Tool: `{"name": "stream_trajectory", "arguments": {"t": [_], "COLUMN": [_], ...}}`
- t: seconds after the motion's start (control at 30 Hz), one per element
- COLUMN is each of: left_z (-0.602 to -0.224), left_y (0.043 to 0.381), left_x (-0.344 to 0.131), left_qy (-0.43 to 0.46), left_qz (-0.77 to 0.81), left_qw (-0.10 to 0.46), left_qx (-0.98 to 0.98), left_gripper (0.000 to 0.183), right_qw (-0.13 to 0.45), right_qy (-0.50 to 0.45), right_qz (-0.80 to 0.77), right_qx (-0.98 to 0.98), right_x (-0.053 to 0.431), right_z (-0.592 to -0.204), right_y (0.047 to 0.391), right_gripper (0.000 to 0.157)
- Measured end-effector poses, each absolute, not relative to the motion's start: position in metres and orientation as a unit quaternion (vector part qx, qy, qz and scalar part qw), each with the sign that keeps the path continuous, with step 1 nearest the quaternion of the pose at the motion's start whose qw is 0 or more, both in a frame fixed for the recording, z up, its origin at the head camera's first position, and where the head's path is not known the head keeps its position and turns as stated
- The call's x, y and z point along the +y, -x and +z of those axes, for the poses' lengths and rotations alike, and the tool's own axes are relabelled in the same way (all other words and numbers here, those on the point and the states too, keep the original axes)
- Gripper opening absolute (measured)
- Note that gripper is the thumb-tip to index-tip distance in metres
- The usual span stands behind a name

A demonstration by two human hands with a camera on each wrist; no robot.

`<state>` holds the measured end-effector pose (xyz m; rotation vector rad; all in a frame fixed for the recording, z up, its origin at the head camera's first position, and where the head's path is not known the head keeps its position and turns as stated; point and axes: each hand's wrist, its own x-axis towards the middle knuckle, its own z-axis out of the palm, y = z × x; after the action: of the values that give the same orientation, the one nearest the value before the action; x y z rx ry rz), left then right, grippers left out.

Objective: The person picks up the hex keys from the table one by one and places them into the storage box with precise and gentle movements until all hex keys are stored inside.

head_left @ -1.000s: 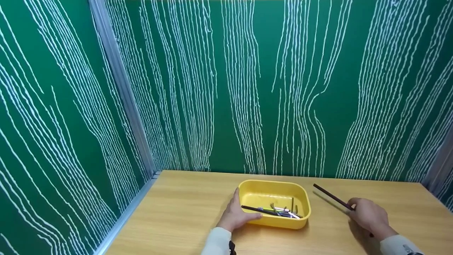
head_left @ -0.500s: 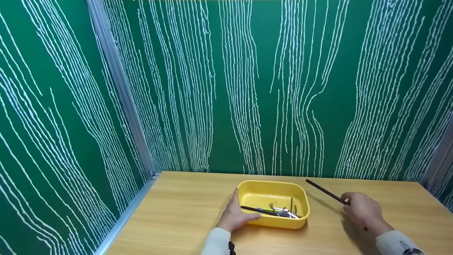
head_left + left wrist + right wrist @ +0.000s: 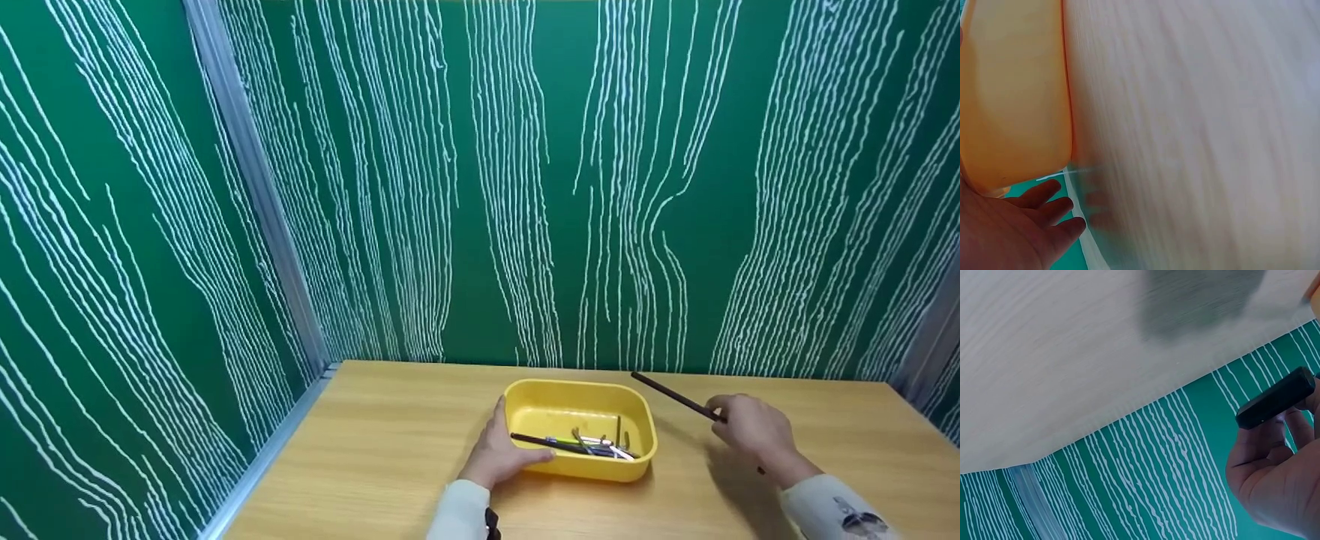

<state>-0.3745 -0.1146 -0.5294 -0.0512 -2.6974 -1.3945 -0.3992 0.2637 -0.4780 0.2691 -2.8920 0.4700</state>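
My left hand (image 3: 495,450) holds the near left corner of a yellow plastic box (image 3: 592,471), thumb along the near rim and fingers at the left side. In the left wrist view, several fingertips (image 3: 1064,230) extend past the box wall (image 3: 1022,101). Inside the box lie a long dark stick (image 3: 541,441) and a jumble of thin black, white and yellow-green pieces, too small to name. Right of the box, my right hand (image 3: 754,435) pinches a long dark stick (image 3: 671,394) above the table. Its near end looks blunt and faceted in the right wrist view.
The box stands on a light wooden table (image 3: 375,465). Behind the table rises a green wall (image 3: 495,322) with wavy white lines, and another is on the left. A grey metal post (image 3: 255,165) marks their corner.
My right hand has moved left and a little away from me, bringing the dark stick's far tip near the box's far right corner. My left hand and the box stay in place.
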Motion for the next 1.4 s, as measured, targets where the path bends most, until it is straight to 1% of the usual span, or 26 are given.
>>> {"name": "stream_trajectory", "arguments": {"t": [0.23, 0.47, 0.77, 0.97, 1.4], "left_z": [-0.531, -0.531, -0.531, -0.531, -0.531], "left_y": [0.377, 0.377, 0.376, 0.376, 0.378], "left_x": [-0.115, -0.115, -0.115, -0.115, -0.115], "left_qy": [0.014, 0.025, 0.024, 0.009, 0.009], "left_qz": [-0.462, -0.477, -0.485, -0.484, -0.474], "left_qw": [0.05, 0.052, 0.05, 0.036, 0.041], "left_qx": [-0.885, -0.877, -0.873, -0.874, -0.88], "left_gripper": [0.131, 0.13, 0.13, 0.132, 0.13], "right_qw": [0.11, 0.133, 0.132, 0.127, 0.147], "right_qy": [-0.106, -0.123, -0.138, -0.144, -0.148], "right_qz": [0.162, 0.137, 0.139, 0.139, 0.131], "right_qx": [-0.975, -0.974, -0.972, -0.972, -0.969], "right_x": [0.254, 0.245, 0.237, 0.23, 0.224], "right_z": [-0.473, -0.469, -0.466, -0.466, -0.472], "right_y": [0.402, 0.404, 0.406, 0.408, 0.41], "right_gripper": [0.024, 0.018, 0.02, 0.019, 0.017]}}
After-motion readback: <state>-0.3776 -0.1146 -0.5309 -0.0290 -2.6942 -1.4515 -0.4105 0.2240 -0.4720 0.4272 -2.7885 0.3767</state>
